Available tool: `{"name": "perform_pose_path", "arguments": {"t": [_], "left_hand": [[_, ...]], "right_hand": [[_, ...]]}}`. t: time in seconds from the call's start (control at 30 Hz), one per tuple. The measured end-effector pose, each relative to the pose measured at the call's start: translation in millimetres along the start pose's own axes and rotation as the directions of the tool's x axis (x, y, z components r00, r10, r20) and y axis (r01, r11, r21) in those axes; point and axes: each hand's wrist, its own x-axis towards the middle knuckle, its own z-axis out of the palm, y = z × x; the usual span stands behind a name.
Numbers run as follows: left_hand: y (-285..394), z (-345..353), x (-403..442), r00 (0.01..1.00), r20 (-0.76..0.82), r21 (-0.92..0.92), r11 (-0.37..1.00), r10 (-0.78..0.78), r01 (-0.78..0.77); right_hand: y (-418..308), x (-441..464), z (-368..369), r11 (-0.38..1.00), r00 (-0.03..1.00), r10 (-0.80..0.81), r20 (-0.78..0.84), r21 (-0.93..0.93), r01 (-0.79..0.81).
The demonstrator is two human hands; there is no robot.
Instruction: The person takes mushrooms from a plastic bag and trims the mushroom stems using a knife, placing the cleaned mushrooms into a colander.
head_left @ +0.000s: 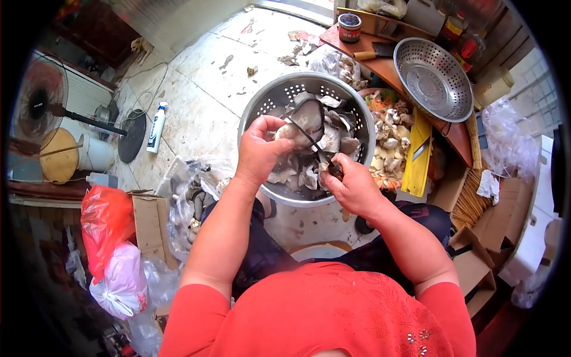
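Over a large metal colander [351, 196] full of grey mushrooms [333, 140], my left hand [262, 149] pinches a grey mushroom piece [286, 134] between thumb and fingers. My right hand [352, 185] is closed round the dark handle of a knife [307, 137]. The knife's thin dark blade points up and to the left, lying against or just over the mushroom piece. Many loose mushroom pieces fill the colander below both hands.
A second colander [433, 77], a jar [349, 28] and a cleaver [375, 52] lie on a board at right. Pale trimmings [389, 140] are beside a yellow strip [418, 154]. Left are a plastic bag of mushrooms [189, 202], white bottle [156, 128], fan [41, 104] and red bag [106, 220].
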Motion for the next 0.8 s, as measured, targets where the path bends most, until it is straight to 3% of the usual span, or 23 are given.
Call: {"name": "perform_pose_path", "arguments": {"t": [0.1,0.2,0.27,0.3,0.4,0.47,0.6,0.77,0.8], "left_hand": [[-0.2,4.4,-0.3,0.999,0.048,0.051,0.999,-0.013,0.011],[1.7,11.0,-2.2,0.997,0.071,0.001,1.000,0.010,-0.010],[-0.1,13.4,-2.5,0.995,0.090,0.081,0.996,0.035,-0.043],[-1.3,14.1,-2.4,0.995,0.095,0.084,0.996,0.032,-0.040],[-4.5,17.1,-2.7,0.995,0.064,0.158,0.984,0.075,-0.084],[-2.8,17.6,-1.4,0.994,-0.023,0.013,0.994,0.110,-0.110],[11.1,4.5,7.4,0.979,-0.180,0.058,0.995,0.091,-0.082],[11.2,-7.4,17.5,0.988,-0.124,0.113,0.990,0.097,-0.083],[10.1,-8.1,18.9,0.990,-0.132,0.042,0.998,0.052,-0.047]], "right_hand": [[0.4,6.9,-1.4,0.998,1.000,-0.002,0.010,-0.061,0.003],[-4.3,17.7,-6.3,1.000,0.998,-0.014,0.061,0.017,0.013],[-18.7,24.9,-11.4,0.983,0.967,0.163,0.196,0.047,-0.175],[-18.4,28.6,-9.9,0.983,0.967,0.166,0.193,0.051,-0.179],[-7.9,36.7,-1.6,0.999,0.996,0.000,0.085,-0.036,0.003],[-9.6,36.5,-4.9,1.000,0.994,0.020,0.112,-0.018,-0.018],[-9.4,30.0,-11.3,0.996,0.982,0.088,0.170,-0.032,-0.084],[0.3,22.6,-10.0,0.988,0.986,0.048,0.161,0.140,-0.071],[-1.7,22.0,-11.0,0.988,0.986,0.048,0.160,0.141,-0.071]]}}
